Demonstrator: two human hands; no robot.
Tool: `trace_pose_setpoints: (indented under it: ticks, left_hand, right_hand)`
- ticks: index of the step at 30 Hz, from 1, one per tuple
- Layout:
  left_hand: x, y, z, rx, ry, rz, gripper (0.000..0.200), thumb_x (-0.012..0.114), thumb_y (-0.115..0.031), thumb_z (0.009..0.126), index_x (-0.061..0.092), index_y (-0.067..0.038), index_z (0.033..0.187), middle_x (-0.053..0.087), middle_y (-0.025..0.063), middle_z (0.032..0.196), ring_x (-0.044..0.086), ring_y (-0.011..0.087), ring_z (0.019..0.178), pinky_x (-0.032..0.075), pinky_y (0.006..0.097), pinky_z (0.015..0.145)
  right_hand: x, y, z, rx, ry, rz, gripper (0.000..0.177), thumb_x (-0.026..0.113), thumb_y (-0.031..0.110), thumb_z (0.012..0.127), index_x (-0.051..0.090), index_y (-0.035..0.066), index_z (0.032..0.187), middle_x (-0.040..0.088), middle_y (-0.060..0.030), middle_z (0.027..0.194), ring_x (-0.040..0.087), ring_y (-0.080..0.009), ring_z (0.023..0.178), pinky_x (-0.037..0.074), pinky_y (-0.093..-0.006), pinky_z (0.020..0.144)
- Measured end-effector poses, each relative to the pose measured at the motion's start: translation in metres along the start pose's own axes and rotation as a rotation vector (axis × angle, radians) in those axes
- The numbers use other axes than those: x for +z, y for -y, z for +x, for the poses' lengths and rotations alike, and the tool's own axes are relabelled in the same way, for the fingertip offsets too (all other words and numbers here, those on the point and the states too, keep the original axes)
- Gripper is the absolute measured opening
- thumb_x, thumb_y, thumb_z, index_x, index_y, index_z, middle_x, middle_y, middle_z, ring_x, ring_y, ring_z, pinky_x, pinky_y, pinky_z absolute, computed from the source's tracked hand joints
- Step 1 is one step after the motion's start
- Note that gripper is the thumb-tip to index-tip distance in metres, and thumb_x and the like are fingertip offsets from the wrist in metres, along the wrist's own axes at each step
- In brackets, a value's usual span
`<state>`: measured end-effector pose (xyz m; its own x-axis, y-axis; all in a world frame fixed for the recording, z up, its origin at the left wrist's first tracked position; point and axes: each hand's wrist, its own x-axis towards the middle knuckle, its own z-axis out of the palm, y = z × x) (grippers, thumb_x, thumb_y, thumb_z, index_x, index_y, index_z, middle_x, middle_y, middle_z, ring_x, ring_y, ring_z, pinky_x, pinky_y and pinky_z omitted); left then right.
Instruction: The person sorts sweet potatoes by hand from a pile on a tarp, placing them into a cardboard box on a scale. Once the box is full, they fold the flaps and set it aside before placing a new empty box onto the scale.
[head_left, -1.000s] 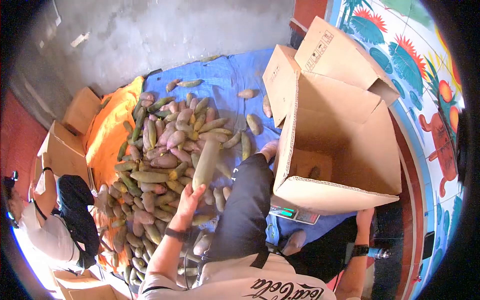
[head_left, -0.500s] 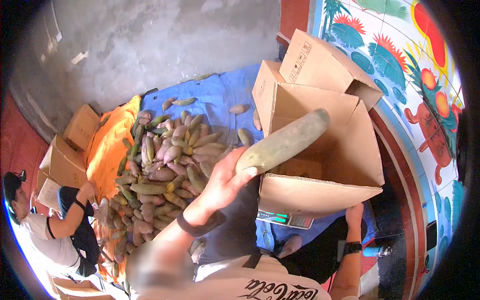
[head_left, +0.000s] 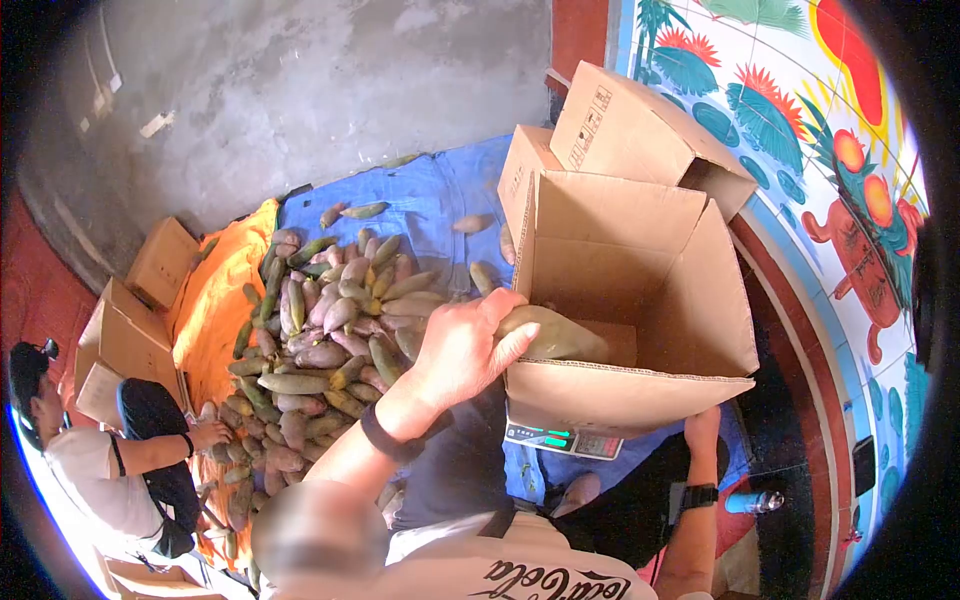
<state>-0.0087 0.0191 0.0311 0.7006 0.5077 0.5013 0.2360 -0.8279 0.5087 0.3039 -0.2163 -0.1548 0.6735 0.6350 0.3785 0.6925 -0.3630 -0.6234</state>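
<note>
My left hand (head_left: 468, 340), a dark band on its wrist, reaches over the near left rim of an open cardboard box (head_left: 640, 395). Its fingers and thumb are round the end of a thick, long green vegetable (head_left: 562, 340), which slants down inside the box. Under the near side of the box shows a digital scale (head_left: 565, 440) with lit green digits. My right hand (head_left: 703, 428), with a black watch on the wrist, is low at the box's near right corner. The box hides its fingers.
A big pile of green and purplish long vegetables (head_left: 330, 330) covers blue and orange sheets on the left. More cardboard boxes (head_left: 625, 125) stand behind the open one. At far left, a person (head_left: 95, 480) reaches toward the pile. A blue bottle (head_left: 752, 502) is at lower right.
My left hand has lowered the green vegetable from above the rim into the box. My right hand has stayed by the corner. The other person's hand has moved down to the pile.
</note>
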Motion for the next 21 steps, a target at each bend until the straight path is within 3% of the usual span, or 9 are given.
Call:
trace_pose_setpoints:
  ticks: [5,7,8,10,12,14,18,20,21]
  left_hand:
    - [0.009,0.010,-0.010,0.070,-0.161,-0.024,0.014,0.055,-0.013,0.080,0.056,-0.004,0.090,0.059,0.0145,0.076,0.058,0.0322,0.068,0.046,0.0371,0.059]
    - [0.008,0.022,-0.025,-0.119,-0.292,-0.168,0.012,0.052,-0.004,0.079,0.057,-0.003,0.090,0.059,0.0136,0.075,0.058,0.0291,0.065,0.047,0.0337,0.059]
    - [0.008,0.033,-0.035,-0.182,-0.302,-0.245,0.013,0.046,-0.003,0.084,0.056,0.001,0.092,0.055,0.0035,0.066,0.053,0.0087,0.059,0.044,0.0233,0.054]
    - [0.007,0.055,-0.060,-0.358,-0.308,-0.339,0.014,0.044,-0.004,0.085,0.056,0.000,0.092,0.055,0.0025,0.066,0.054,0.0090,0.058,0.044,0.0226,0.054]
    - [0.015,0.100,-0.097,-0.433,-0.298,-0.137,0.013,0.046,-0.006,0.084,0.056,0.000,0.090,0.056,0.0051,0.064,0.055,0.0115,0.058,0.044,0.0244,0.054]
    - [0.012,0.117,-0.129,-0.629,-0.275,-0.080,0.012,0.050,-0.007,0.078,0.056,-0.002,0.087,0.057,0.0125,0.066,0.058,0.0220,0.061,0.045,0.0315,0.057]
    - [0.034,0.205,-0.243,-0.706,-0.185,0.272,0.013,0.052,-0.013,0.074,0.055,-0.002,0.080,0.059,0.0165,0.074,0.056,0.0349,0.071,0.044,0.0411,0.064]
    - [0.049,0.242,-0.306,-0.897,0.030,0.410,0.014,0.052,-0.015,0.074,0.056,-0.003,0.081,0.058,0.0166,0.080,0.056,0.0330,0.076,0.044,0.0427,0.066]
    - [0.052,0.252,-0.336,-0.862,0.224,0.464,0.022,0.049,-0.022,0.077,0.056,-0.003,0.088,0.059,0.0166,0.085,0.056,0.0331,0.081,0.045,0.0410,0.070]
  right_hand:
    - [0.001,-0.014,-0.001,0.109,0.106,-0.089,0.024,0.049,0.009,0.075,0.058,-0.002,0.094,0.056,-0.0245,0.097,0.052,-0.0400,0.093,0.042,-0.0435,0.078]
    - [0.002,-0.011,-0.001,0.090,0.089,-0.092,0.024,0.050,0.009,0.075,0.058,-0.002,0.094,0.056,-0.0242,0.097,0.052,-0.0399,0.093,0.042,-0.0433,0.078]
    - [0.002,-0.009,-0.001,0.070,0.070,-0.095,0.024,0.051,0.009,0.074,0.058,-0.002,0.094,0.057,-0.0240,0.096,0.052,-0.0398,0.092,0.042,-0.0431,0.078]
    - [0.003,-0.013,-0.001,0.021,0.043,-0.084,0.024,0.051,0.009,0.074,0.058,-0.002,0.094,0.057,-0.0238,0.095,0.053,-0.0396,0.092,0.042,-0.0423,0.079]
    - [0.002,-0.013,-0.001,-0.031,0.019,-0.074,0.024,0.051,0.009,0.074,0.058,-0.002,0.094,0.057,-0.0235,0.095,0.053,-0.0394,0.092,0.042,-0.0415,0.079]
    - [-0.001,-0.008,0.001,0.044,0.072,-0.075,0.023,0.051,0.008,0.074,0.058,-0.002,0.094,0.057,-0.0232,0.097,0.052,-0.0393,0.093,0.042,-0.0404,0.080]
    - [0.003,-0.008,-0.002,0.019,0.000,-0.077,0.023,0.051,0.006,0.073,0.059,-0.002,0.093,0.057,-0.0227,0.097,0.052,-0.0393,0.093,0.042,-0.0405,0.079]
    - [-0.001,-0.005,-0.001,0.082,0.080,-0.091,0.022,0.051,0.005,0.072,0.059,-0.002,0.092,0.058,-0.0220,0.094,0.052,-0.0394,0.092,0.041,-0.0415,0.079]
    - [0.000,-0.006,-0.001,0.085,0.083,-0.099,0.022,0.051,0.005,0.072,0.059,-0.002,0.092,0.058,-0.0220,0.094,0.052,-0.0394,0.092,0.041,-0.0415,0.079]
